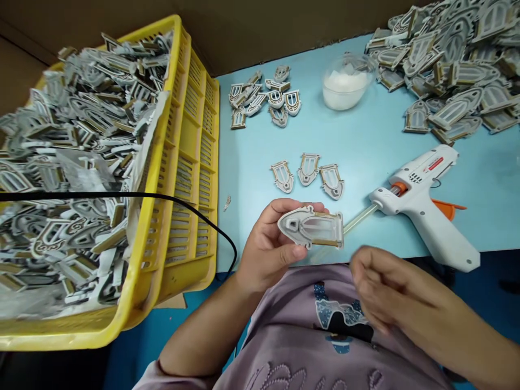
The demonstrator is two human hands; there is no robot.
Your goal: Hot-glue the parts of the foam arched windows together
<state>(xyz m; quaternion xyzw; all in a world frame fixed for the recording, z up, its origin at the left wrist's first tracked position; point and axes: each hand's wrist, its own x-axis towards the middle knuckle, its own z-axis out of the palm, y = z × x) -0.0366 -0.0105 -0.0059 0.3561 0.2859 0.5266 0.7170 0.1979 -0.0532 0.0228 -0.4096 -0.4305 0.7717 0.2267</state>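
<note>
My left hand (270, 252) holds a white and gold arched window-shaped piece (312, 227) above the table's front edge, its pointed end toward the left. To the right of it is my right hand (377, 281), closed and slightly blurred, with its fingertips pressed together; whatever they may hold is too small to make out. A white glue gun (426, 211) lies on the table beyond my right hand, a clear glue stick (361, 219) sticking out of its back. Three similar pieces (309, 169) lie in a group beyond my left hand.
A yellow crate (187, 124) full of pieces stands at the left, with a black cable (174, 199) across it. On the light blue table (252, 146) are small arched pieces (276, 98), a plastic cup of white material (345, 89) and a large heap of pieces (455, 70).
</note>
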